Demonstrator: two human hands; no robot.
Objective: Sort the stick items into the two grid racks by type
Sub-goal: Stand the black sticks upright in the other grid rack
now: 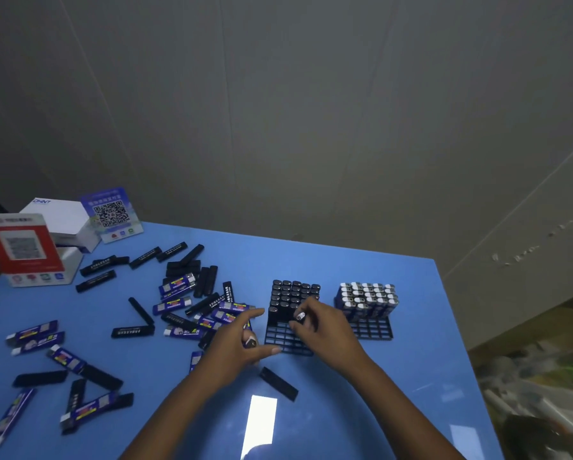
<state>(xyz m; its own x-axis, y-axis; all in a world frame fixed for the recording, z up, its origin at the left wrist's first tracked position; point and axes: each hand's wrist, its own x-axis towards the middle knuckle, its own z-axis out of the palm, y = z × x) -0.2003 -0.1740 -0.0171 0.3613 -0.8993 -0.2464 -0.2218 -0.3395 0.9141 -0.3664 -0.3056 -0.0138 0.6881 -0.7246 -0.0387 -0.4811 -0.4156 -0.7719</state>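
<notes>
Right hand [321,327]: fingers pinched a stick with a pale printed tip [300,316], upright or nearly so, over the front part of the black-stick rack [288,340]; stick body mostly hidden by the fingers.
Left hand [242,343]: curled round another stick [250,341], forefinger and thumb spread, just beside that rack's left edge.
Key relation: filled cells sat toward the far side, open cells lay directly below and toward the person from the right-hand stick; judged a short straight drop, long axis vertical.
Second rack [371,327]: to the right, back rows full of silver-capped sticks, front rows open; right hand was nearer.
Loose pile [192,303]: black and blue-labelled sticks strewn left on the blue table [411,376], one black stick [278,383] lying flat near the wrists.
Room: open table before both racks; table edge well off right.
</notes>
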